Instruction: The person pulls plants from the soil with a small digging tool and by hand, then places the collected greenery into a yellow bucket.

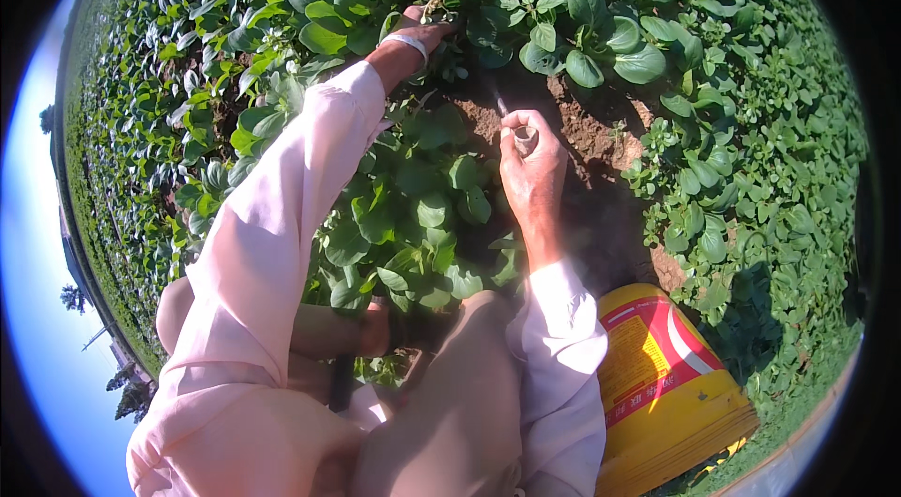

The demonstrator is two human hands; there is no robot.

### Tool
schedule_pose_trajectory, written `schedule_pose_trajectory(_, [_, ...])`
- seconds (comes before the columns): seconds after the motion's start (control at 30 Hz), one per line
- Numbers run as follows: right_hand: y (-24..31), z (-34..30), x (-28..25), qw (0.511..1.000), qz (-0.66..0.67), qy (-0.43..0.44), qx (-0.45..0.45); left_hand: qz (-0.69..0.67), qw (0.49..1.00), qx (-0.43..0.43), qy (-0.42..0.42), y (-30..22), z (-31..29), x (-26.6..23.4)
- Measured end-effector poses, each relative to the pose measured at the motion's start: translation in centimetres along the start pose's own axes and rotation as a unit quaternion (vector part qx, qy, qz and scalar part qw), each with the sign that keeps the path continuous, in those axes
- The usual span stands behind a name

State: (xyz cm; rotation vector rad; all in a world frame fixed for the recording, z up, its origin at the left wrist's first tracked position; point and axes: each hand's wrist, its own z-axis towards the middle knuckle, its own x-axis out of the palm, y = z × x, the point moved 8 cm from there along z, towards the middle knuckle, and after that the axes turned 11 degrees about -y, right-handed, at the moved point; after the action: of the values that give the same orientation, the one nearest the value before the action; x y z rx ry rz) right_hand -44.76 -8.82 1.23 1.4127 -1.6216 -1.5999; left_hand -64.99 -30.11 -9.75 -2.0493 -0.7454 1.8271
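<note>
Tool [526, 139]: one, slim, gripped in closed right hand [533, 180], pointing away from the body. Greens [324, 28]: leafy, around left hand [418, 35]; fingers curled, hold on stems unclear. Soil [601, 126]: brown, beside tool. Bucket [671, 436]: yellow, beside right sleeve [560, 356].

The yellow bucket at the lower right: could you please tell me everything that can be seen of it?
The yellow bucket looks like glossy plastic, tapered, with a wider, ribbed end toward the lower edge. A red label with white curved stripes, a yellow panel and printing covers part of its wall. Its narrower end points toward bare soil; green leaves grow to its right. The person's right sleeve overlaps its left edge; contact is unclear. Its inside is not visible.
</note>
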Motion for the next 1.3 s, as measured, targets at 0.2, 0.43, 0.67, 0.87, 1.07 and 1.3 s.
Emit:
schedule_pose_trajectory(0.2, [-3.5,-8.3,-6.0,0.997,-0.047,-0.065,-0.012,-0.341,0.939,0.009,0.045,-12.9,-7.7,-4.7])
schedule_pose_trajectory(0.43, [0.3,-14.0,-9.0,0.995,-0.065,-0.069,0.010,-0.401,0.788,0.463,-0.068,-43.6,-29.0,-20.7])
schedule_pose_trajectory(0.67, [-0.5,-18.3,-15.1,0.969,-0.091,-0.198,-0.113,-0.153,0.527,0.753,0.364,-49.9,-55.6,-13.5])
schedule_pose_trajectory(0.87, [0.1,-22.2,-20.4,0.958,-0.080,-0.272,-0.050,-0.070,0.447,0.842,0.294,-48.7,-63.5,-10.8])
schedule_pose_trajectory(1.07, [-3.2,-25.9,-21.5,0.953,-0.040,-0.296,0.047,0.237,0.385,0.806,0.382,-44.4,-70.9,-1.7])
schedule_pose_trajectory(1.3, [-1.8,-26.5,-21.4,0.907,0.044,-0.415,-0.052,0.334,0.356,0.768,0.415,-40.2,-69.1,4.5])
